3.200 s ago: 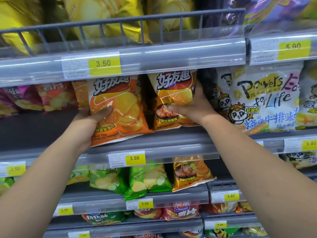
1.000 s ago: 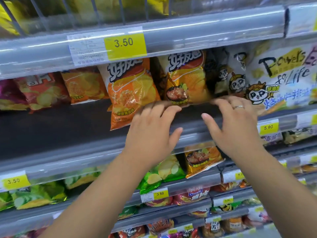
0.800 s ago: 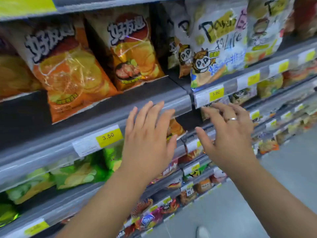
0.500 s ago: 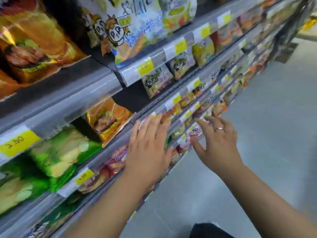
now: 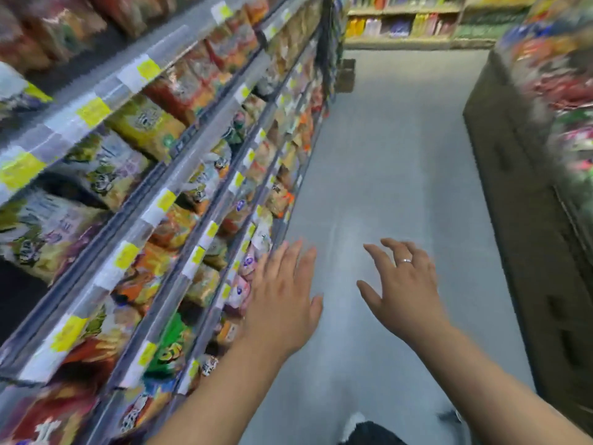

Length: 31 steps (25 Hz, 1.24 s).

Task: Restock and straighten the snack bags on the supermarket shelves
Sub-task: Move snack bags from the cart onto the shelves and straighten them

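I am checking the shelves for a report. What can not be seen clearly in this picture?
- Snack bags, head view: brand print lost to motion blur.
- Price tags: numbers unreadable, blurred.
- Far shelves: goods too small.
- Display on the right: blurred, cut off by the edge.

You have two hands in view, the left hand (image 5: pixel 282 303) and the right hand (image 5: pixel 405 289), both empty with fingers spread. One ring (image 5: pixel 405 260) shows. The snack bags (image 5: pixel 144 123) are too blurred and many to count.
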Motion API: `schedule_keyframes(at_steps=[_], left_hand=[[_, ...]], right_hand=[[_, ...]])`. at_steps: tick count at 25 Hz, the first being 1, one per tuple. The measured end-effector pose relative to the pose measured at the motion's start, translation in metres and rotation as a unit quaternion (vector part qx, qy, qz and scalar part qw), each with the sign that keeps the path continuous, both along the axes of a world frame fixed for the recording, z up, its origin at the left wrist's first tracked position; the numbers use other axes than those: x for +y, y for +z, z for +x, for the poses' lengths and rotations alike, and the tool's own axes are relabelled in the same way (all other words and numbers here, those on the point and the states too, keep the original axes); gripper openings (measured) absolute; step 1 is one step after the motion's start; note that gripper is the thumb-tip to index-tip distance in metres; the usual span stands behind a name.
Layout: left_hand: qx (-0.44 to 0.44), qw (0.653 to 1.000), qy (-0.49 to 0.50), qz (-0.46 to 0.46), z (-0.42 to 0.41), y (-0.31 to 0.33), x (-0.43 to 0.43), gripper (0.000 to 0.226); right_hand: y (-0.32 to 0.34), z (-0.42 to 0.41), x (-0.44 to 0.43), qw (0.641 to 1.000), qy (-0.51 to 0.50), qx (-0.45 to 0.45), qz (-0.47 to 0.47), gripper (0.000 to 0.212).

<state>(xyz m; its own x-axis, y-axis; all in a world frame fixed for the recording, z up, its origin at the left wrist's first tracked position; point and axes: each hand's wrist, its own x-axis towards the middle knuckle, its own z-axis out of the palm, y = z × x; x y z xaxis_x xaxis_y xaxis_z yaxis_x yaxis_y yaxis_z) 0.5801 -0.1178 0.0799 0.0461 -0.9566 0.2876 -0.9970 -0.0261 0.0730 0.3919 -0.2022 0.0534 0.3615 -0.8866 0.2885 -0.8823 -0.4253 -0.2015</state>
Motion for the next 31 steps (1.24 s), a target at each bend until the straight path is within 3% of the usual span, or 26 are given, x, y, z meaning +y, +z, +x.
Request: schedule_keyframes(at_steps=[8, 13, 18, 23, 31], left_hand=[[0.038, 0.979, -0.194, 0.057, -0.142, -0.012, -0.128, 0.076], [0.024, 0.938, -0.337, 0.081, -0.218, -0.026, -0.186, 0.078], [0.012, 0.866, -0.483, 0.126, -0.29, -0.032, -0.237, 0.076], [-0.006, 0.774, -0.614, 0.154, -0.359, -0.038, -0.263, 0.078], [-0.049, 0.629, -0.743, 0.223, -0.456, -0.071, -0.205, 0.076]], right_hand=[[-0.018, -0.153, -0.04, 0.975, -0.219, 0.012, 0.026, 0.058], [-0.028, -0.218, -0.038, 0.926, -0.372, 0.029, 0.052, 0.059], [-0.033, -0.261, -0.023, 0.853, -0.515, 0.019, 0.08, 0.061], [-0.042, -0.275, 0.014, 0.745, -0.659, -0.016, 0.104, 0.061], [-0.069, -0.283, 0.101, 0.607, -0.782, -0.05, 0.136, 0.065]])
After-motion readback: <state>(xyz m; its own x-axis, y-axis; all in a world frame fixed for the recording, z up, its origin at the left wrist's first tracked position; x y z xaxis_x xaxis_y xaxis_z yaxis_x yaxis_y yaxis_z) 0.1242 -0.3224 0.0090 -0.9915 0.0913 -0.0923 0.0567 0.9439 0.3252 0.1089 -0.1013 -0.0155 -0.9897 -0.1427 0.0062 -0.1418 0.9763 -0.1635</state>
